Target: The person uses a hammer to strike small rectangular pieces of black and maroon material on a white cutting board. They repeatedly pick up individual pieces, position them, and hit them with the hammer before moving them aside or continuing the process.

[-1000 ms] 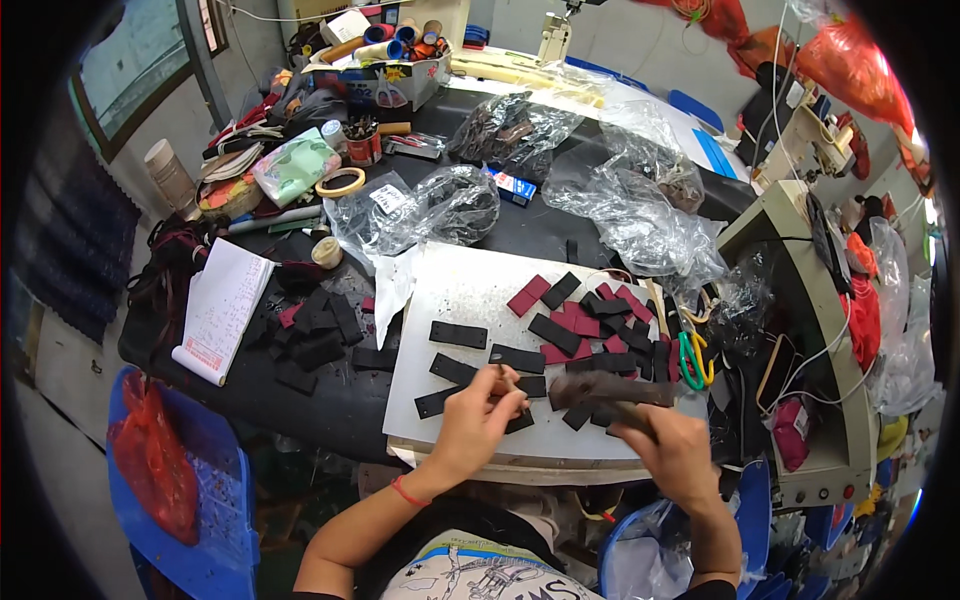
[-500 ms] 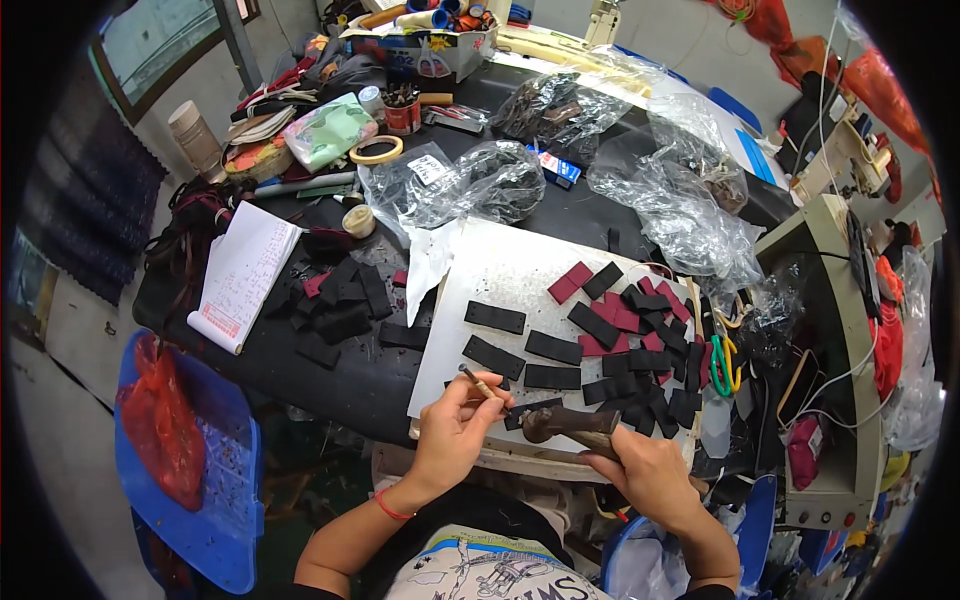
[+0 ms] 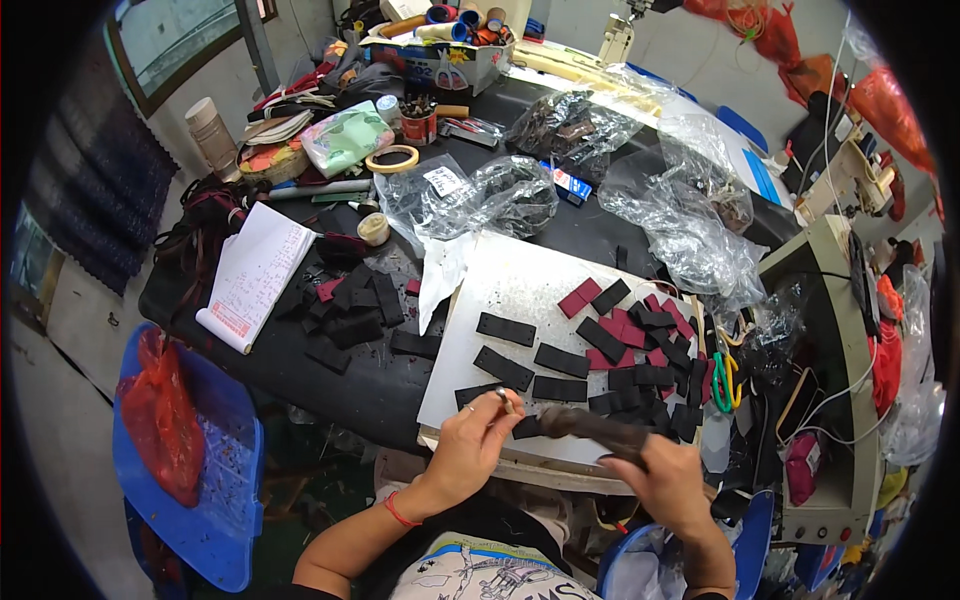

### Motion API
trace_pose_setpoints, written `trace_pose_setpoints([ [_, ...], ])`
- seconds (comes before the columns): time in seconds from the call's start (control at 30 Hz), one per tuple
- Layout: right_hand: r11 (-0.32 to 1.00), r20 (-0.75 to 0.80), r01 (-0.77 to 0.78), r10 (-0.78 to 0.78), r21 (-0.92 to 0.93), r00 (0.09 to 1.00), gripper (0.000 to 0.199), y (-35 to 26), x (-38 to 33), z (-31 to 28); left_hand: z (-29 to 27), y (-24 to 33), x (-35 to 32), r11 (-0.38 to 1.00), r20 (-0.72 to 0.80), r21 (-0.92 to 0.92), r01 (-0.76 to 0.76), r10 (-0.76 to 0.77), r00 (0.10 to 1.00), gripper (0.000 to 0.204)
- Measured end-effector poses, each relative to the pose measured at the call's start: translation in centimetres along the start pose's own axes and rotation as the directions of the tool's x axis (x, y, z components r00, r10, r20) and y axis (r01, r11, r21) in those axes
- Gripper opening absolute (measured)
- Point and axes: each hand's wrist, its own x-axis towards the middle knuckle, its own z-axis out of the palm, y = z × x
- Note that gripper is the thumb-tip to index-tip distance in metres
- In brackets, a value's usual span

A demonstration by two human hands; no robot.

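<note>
My left hand [image 3: 466, 448] pinches a short punch [image 3: 506, 400] with a metal end, standing near upright at the near edge of the white board [image 3: 520, 258]. My right hand [image 3: 668, 482] is wrapped round a dark hammer [image 3: 600, 430], blurred by motion, its head just right of the punch. A black strip [image 3: 475, 397] lies partly under my left fingers, and another black strip [image 3: 526, 428] lies between punch and hammer. Several black strips [image 3: 504, 368] are laid out on the board. A mixed heap of black and maroon pieces [image 3: 640, 375] covers its right side.
Left of the board are a heap of black pieces [image 3: 350, 310] and a notepad [image 3: 255, 270]. Clear plastic bags [image 3: 690, 230] lie behind. Green-and-yellow-handled scissors [image 3: 725, 385] are at the right. A blue chair [image 3: 225, 480] holds a red bag [image 3: 160, 425].
My left hand has shifted slightly and the punch has gone from slanted to nearly upright. The hammer has swung a little in my right hand. The whole view has shifted slightly.
</note>
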Motion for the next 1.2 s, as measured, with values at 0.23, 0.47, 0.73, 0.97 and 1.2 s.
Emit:
trace_pose_setpoints([
  [0.23,0.963,-0.199,0.119,-0.071,0.243,0.977,0.022,-0.6,0.4,-2.1,0.8,1.0,-0.7,0.887,0.108,0.362,-0.286,0.265,0.958,0.018],
  [0.47,0.994,0.173,0.003,0.016,-0.109,0.985,0.03,0.5,0.7,0.5,0.2,0.2,0.6,0.999,0.013,0.015,0.045,-0.045,0.999,0.014],
  [0.73,0.998,0.094,0.023,-0.018,-0.062,0.995,0.034,1.2,-0.1,2.3,-1.0,0.7,0.7,0.997,0.151,0.071,-0.032,0.021,0.988,0.014],
  [0.97,0.881,-0.332,-0.013,0.192,0.473,0.923,0.007,-0.2,-0.5,-2.4,-0.2,0.8,-0.4,0.898,0.184,0.287,-0.332,0.288,0.94,0.021],
  [1.2,0.991,-0.101,-0.102,0.111,0.091,0.989,0.023,0.8,1.1,-2.0,0.2,0.6,0.6,0.931,0.149,0.282,-0.232,0.196,0.969,0.025],
])
